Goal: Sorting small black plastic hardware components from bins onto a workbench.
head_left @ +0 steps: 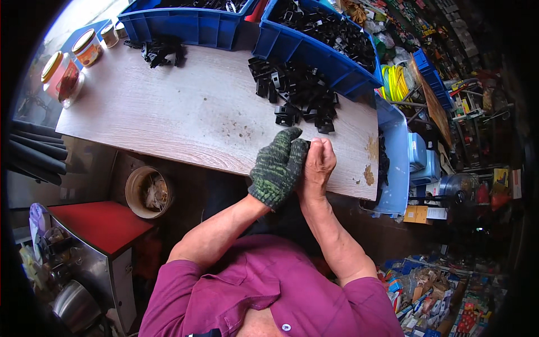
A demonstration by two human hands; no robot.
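Head view, my gloved left hand (278,167) and bare right hand (318,167) together, clamped on what I cannot tell, wood-grain table (163,115) edge mid-frame, labelled jar (87,48) upper left

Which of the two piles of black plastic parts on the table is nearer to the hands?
The larger right-hand pile, just beyond the gloved left hand; the smaller pile lies farther, toward the left.

- Your gloved left hand (278,167) meets your bare right hand (318,168) at the table's (168,109) near edge, their grip hidden.
- Just beyond your hands lies a pile of black parts (297,90).
- Behind it stands a filled blue bin (321,64).
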